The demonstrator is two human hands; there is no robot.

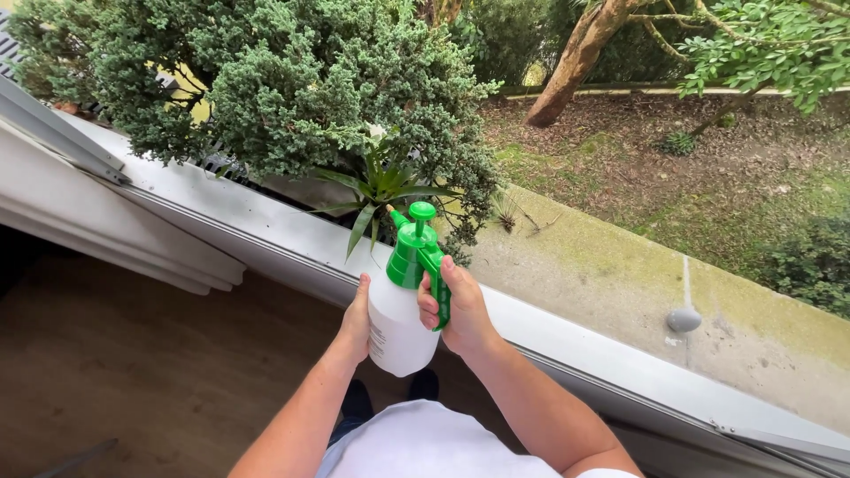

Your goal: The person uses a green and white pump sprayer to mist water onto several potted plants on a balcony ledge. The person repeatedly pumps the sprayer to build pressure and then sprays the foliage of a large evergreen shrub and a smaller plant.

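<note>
Fingers (pixel 430 296) of the right hand (pixel 460 310) are wrapped around the green handle and trigger of the spray bottle (pixel 400 305), closed tight on it, while the left hand (pixel 356 323) cups the white body from the other side with its fingers hidden behind the bottle, pressed against it in a hold.

Head view: one spray bottle shows, with a white tank and a green pump head (pixel 414 248). Two hands hold it, both belonging to the person wearing the camera. The bottle sits in the air above the white window frame (pixel 266 235), just in front of the person's chest, between the wooden floor (pixel 133 372) inside and the concrete ledge (pixel 620 274) outside. Its long axis runs nearly upright, tilted a little with the top leaning away from the person. The small nozzle (pixel 394 215) points up and to the left, toward the plants.

One spiky green plant (pixel 381 186) with long narrow leaves stands just beyond the nozzle, and one large blue-green conifer shrub (pixel 292 80) spreads behind and above it. One leaning tree trunk (pixel 575 57) rises from the garden ground below. One small grey round knob (pixel 683 319) sits on the mossy ledge, well apart from the bottle.
</note>
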